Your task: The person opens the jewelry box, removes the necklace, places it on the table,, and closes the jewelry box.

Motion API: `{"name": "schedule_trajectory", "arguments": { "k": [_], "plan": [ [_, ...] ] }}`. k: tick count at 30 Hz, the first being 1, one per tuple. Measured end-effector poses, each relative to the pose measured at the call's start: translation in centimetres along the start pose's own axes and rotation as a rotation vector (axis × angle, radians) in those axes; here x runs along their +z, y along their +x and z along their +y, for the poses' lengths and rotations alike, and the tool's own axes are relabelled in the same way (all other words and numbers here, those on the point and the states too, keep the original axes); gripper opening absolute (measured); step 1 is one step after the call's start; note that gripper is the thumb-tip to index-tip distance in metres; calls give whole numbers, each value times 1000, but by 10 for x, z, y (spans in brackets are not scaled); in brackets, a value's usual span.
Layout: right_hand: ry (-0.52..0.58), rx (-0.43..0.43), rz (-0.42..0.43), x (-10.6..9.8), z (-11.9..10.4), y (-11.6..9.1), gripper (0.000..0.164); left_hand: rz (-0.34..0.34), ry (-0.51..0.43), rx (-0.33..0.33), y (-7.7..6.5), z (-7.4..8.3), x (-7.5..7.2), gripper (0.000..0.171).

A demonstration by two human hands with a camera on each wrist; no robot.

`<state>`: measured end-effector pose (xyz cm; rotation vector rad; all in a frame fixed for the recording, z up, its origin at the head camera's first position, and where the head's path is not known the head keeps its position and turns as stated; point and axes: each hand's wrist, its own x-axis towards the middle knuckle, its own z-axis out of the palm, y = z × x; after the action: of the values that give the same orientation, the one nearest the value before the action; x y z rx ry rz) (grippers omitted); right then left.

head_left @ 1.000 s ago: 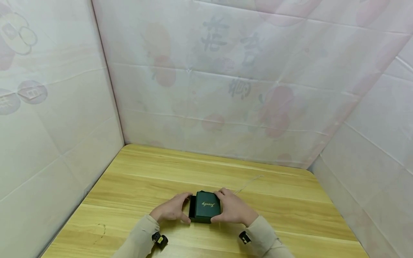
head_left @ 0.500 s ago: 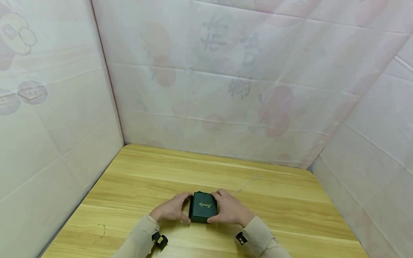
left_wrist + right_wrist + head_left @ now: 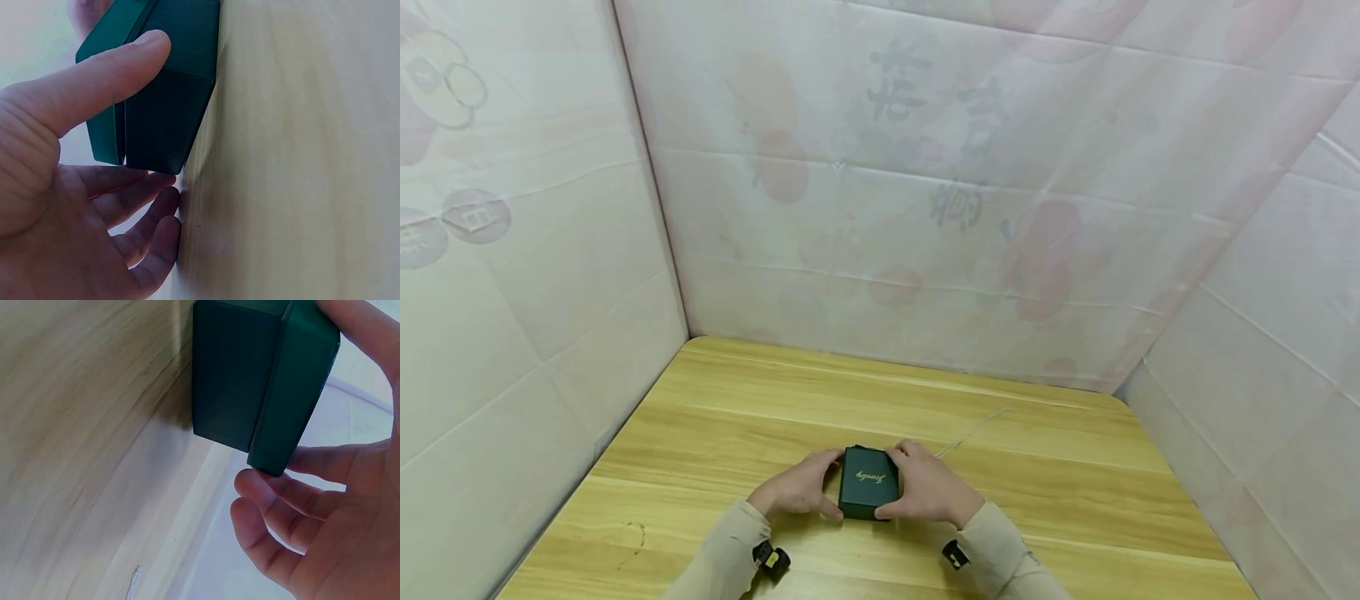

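Observation:
A dark green jewelry box (image 3: 870, 477) with gold lettering on its lid sits between both hands near the table's front. The left hand (image 3: 801, 487) grips its left end, thumb on the front side and fingers at the back corner. In the left wrist view the lid (image 3: 105, 134) sits over the deeper base (image 3: 169, 119), a thin seam between them. At the right end, the right hand (image 3: 929, 488) grips the lid between thumb and fingers. The right wrist view shows its fingertips at the far corner of the lid (image 3: 294, 387), beside the base (image 3: 232, 381).
A thin silvery chain (image 3: 973, 432) lies on the wooden table (image 3: 775, 383) behind the right hand. Pale printed cloth walls (image 3: 880, 250) enclose the table's back and sides. Dark marks (image 3: 640, 537) show on the tabletop at left.
The right hand has moved left with the lid, sliding it over the base. The dark gap at the box's left end has closed. The left hand has stayed in place.

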<state>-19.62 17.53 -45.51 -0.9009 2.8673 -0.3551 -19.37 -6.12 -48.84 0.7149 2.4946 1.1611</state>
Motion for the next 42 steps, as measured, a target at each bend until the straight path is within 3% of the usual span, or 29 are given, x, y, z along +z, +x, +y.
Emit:
{"name": "schedule_trajectory", "arguments": {
  "k": [17,27,42],
  "plan": [
    [-14,-11,-11,2,1,2,100,-5,-21,18,1,0,1,97],
    [-34,-23,3,4,-1,1,99,-24,-92,-30,0,0,1,104],
    [-53,-26,0,8,1,3,99,-19,-126,-11,2,-1,0,95]
  ]
}}
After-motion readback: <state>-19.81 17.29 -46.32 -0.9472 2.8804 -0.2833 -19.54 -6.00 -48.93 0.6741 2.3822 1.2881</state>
